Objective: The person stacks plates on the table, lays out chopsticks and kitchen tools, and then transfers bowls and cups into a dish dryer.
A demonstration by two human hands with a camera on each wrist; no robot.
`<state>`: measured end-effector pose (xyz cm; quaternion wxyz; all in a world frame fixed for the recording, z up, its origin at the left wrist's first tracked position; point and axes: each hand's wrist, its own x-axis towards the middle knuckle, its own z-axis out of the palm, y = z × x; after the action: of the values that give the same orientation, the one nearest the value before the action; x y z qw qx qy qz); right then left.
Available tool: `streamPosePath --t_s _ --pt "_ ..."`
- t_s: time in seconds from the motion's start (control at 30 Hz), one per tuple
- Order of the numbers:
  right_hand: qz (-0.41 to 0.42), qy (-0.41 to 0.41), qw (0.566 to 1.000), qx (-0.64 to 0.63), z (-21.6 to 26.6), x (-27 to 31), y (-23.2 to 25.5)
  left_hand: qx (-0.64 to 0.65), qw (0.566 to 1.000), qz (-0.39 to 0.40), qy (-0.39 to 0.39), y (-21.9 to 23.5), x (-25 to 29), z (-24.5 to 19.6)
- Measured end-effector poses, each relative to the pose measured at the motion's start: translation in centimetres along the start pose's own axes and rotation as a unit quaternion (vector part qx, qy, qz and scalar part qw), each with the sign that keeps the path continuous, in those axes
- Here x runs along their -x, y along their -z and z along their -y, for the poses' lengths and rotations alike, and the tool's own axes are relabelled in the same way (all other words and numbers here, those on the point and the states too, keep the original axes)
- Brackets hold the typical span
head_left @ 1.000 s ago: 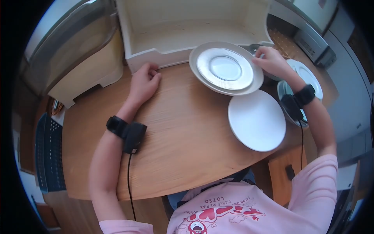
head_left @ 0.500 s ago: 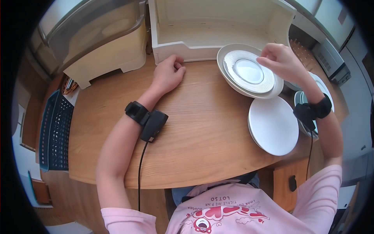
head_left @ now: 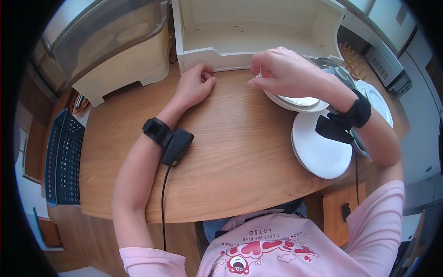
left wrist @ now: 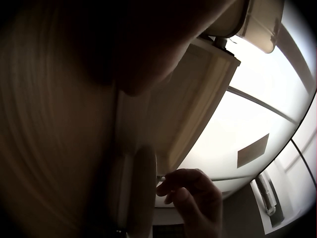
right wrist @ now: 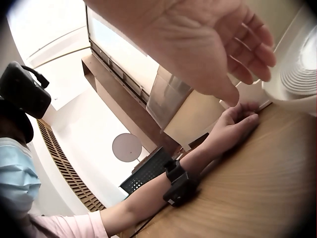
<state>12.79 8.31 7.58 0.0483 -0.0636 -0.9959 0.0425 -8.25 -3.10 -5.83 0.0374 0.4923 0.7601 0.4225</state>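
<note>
My right hand (head_left: 288, 76) hovers over the left part of a cream bowl (right wrist: 292, 103), with its fingers loosely curled and nothing in them. Inside that bowl lies a ridged white plate (right wrist: 297, 79), mostly covered by the hand in the head view. Just in front, a stack topped by a plain white plate (head_left: 320, 150) overlaps the bowl. My left hand (head_left: 194, 87) rests on the table by the front lip of a cream box (head_left: 258, 62), fingers loosely bent and holding nothing.
Right of the bowl stand more white plates (head_left: 383, 108) and a glass lid (head_left: 326, 63). A cream bin with a smoky cover (head_left: 110, 41) stands at the back left. A dark blue basket (head_left: 64, 161) is beside the table's (head_left: 221, 161) left edge.
My right hand has moved left from the right rim of the bowl, across the ridged plate, to its left side. The left hand stays by the box; the head view has shifted.
</note>
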Motion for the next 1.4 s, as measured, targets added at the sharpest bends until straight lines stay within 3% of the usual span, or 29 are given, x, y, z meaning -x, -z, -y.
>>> streamPosePath --t_s 0.13,0.23,0.33,0.47,0.57,0.77,0.97,1.3,1.37,1.4 --pt "0.024 -0.009 1.000 -0.004 0.3 -0.2 0.4 0.002 0.999 0.046 0.026 1.4 -0.2 -0.7" --pt "-0.044 0.041 0.998 -0.002 -1.2 0.3 0.1 -0.017 0.999 0.043 0.016 1.6 -0.1 -0.7" --pt "-0.021 0.000 1.000 -0.003 -2.5 0.8 0.5 -0.018 0.999 0.045 0.019 1.5 -0.1 -0.7" --pt "-0.040 -0.067 0.995 0.060 -7.8 1.3 0.0 -0.031 0.999 0.039 0.009 1.3 -0.1 -0.7" --pt "0.036 -0.179 0.982 0.046 -9.8 2.0 0.2 -0.032 0.999 0.027 -0.005 1.1 -0.1 -0.6" --pt "0.034 -0.196 0.980 -0.013 -11.4 2.7 -0.2 -0.041 0.999 0.014 -0.012 0.8 0.0 -0.3" --pt "0.027 -0.178 0.984 -0.010 -12.2 2.5 -0.8 -0.042 0.999 0.011 -0.020 0.6 0.0 -0.4" --pt "0.015 -0.226 0.974 -0.014 -14.4 2.1 -0.4 -0.043 0.999 0.005 -0.026 0.5 -0.1 0.1" --pt "-0.071 -0.202 0.967 -0.137 -15.0 3.0 -0.4 -0.049 0.998 0.005 -0.030 0.5 -0.1 0.2" --pt "-0.071 -0.202 0.967 -0.137 -14.9 3.5 -0.1 -0.047 0.999 0.005 -0.026 0.5 -0.1 0.2"
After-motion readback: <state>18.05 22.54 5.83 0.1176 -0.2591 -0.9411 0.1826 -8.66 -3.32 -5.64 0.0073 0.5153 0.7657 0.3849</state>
